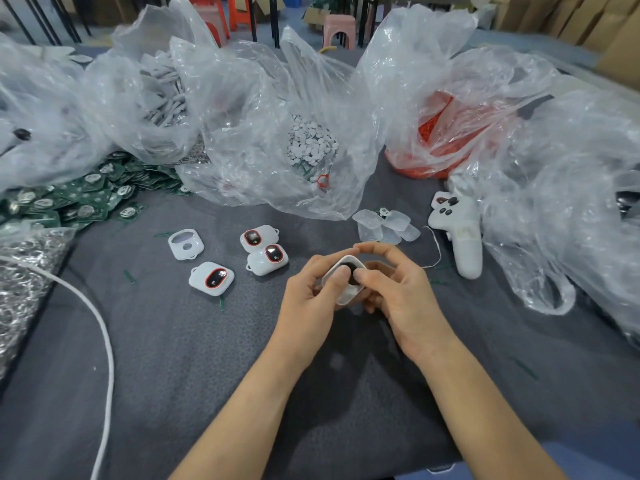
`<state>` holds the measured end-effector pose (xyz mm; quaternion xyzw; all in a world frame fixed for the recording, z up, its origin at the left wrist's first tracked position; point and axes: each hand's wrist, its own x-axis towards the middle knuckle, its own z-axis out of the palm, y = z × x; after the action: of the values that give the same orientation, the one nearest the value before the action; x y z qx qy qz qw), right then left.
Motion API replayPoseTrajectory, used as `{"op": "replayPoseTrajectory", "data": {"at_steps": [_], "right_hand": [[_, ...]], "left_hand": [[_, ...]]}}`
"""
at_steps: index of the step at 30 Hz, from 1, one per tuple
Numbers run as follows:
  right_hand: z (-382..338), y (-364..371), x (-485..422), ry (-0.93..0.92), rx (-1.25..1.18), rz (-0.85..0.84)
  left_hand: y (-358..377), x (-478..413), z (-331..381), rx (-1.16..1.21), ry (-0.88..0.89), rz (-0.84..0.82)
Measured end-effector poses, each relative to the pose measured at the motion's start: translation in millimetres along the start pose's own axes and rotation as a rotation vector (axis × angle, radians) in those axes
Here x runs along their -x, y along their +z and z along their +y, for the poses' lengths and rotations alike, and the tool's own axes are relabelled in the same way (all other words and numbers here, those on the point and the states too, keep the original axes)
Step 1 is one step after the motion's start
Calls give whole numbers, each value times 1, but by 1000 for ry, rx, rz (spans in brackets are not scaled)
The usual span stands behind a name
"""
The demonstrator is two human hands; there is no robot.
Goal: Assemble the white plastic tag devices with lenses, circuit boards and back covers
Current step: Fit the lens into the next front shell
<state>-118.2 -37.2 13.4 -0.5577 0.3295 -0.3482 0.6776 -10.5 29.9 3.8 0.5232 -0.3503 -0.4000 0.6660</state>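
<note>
Both my hands hold one white tag shell (347, 295) over the middle of the grey table. My left hand (311, 299) grips its left side, thumb pressing on the dark part inside. My right hand (398, 292) grips the right side, thumb on the same dark part, forefinger arched over the top. Three tags with red-rimmed lenses lie to the left (212, 278) (267, 257) (257, 237). An empty white shell (186, 244) lies beyond them. Clear back covers (384, 225) are piled behind my hands. Green circuit boards (79, 199) are heaped at the far left.
Clear plastic bags ring the table: white discs (311, 142) in the middle one, red parts (443, 133) at right, grey covers (162, 95) at back left. A white game controller (460, 233) lies at right. A white cable (104, 327) and metal rings (20, 289) lie at left.
</note>
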Motion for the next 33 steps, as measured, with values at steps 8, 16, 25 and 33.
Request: {"op": "replayPoseTrajectory", "data": {"at_steps": [8,16,25,33], "right_hand": [[2,-1,-2,14,10,-20],[-3,2,1,-18,98,-13],[-1,6,3,-235,307,172],[0,6,4,-222,325,173]], "left_hand": [[-1,0,-1,-83,52,24],[-1,1,-1,-173,88,-5],[-1,0,-3,-148,55,42],[-2,0,-1,-164,56,26]]}}
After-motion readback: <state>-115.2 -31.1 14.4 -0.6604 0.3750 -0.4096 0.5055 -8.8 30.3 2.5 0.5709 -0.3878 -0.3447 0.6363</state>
